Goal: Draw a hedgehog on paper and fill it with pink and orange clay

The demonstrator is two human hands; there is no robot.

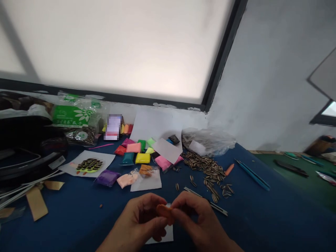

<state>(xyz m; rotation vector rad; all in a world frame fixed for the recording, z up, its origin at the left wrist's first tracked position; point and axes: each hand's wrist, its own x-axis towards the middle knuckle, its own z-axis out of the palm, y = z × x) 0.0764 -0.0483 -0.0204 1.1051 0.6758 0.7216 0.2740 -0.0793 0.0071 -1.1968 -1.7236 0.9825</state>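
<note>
A flattened piece of orange clay point(164, 210) sits between a person's two hands above a slip of white paper point(167, 235) — held from both sides, apparently to keep the soft shape steady. The left hand point(145, 219) curls around one side, thumb and fingers nearly closed; the right hand point(195, 217) pinches the opposite edge between thumb and forefinger. Beyond — probably kept within easy reach — lie a knife point(219, 208), striped seeds point(203, 166) and colourful packets point(143, 158).
</note>
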